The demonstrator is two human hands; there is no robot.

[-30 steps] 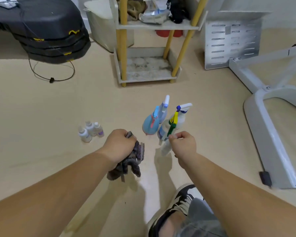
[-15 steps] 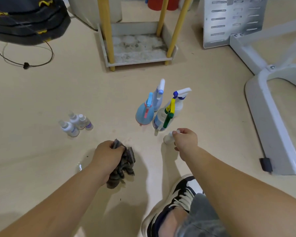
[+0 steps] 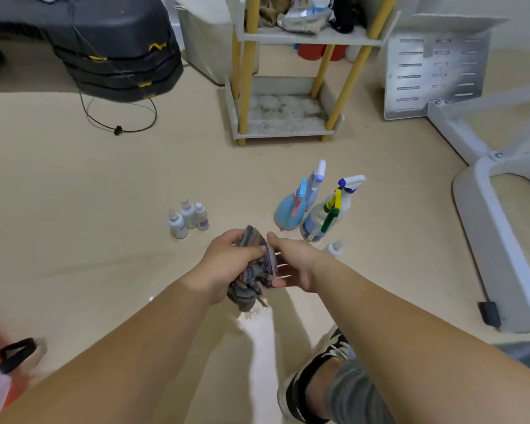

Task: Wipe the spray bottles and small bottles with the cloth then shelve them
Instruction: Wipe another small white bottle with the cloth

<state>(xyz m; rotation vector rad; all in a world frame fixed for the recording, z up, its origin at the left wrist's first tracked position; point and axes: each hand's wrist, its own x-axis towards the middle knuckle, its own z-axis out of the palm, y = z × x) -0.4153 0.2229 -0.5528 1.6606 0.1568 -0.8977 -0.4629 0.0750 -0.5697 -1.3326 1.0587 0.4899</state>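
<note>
Small bottles (image 3: 188,218), three with white caps, stand touching in a cluster on the floor (image 3: 74,209), to the left of the cloth (image 3: 251,276) and a little beyond it. Just left of the cloth, the left hand (image 3: 230,261) has its fingers curled round the bunched, dark striped fabric and holds it up off the floor, with loose ends hanging below. Against the cloth's right side the right hand (image 3: 294,267) sits with its thumb at the top edge. Its fingers look straight and spread on the fabric, though their tips are partly hidden. Right of the cloth and beyond it, four spray bottles stand upright, packed close: a round blue spray bottle (image 3: 289,212), a pale slim one (image 3: 314,182) behind it, a clear bottle with a yellow and green trigger (image 3: 318,218), and a white-headed sprayer (image 3: 346,194). Nearer, just right of the cloth past the right wrist, one more little bottle (image 3: 334,248) stands alone.
</note>
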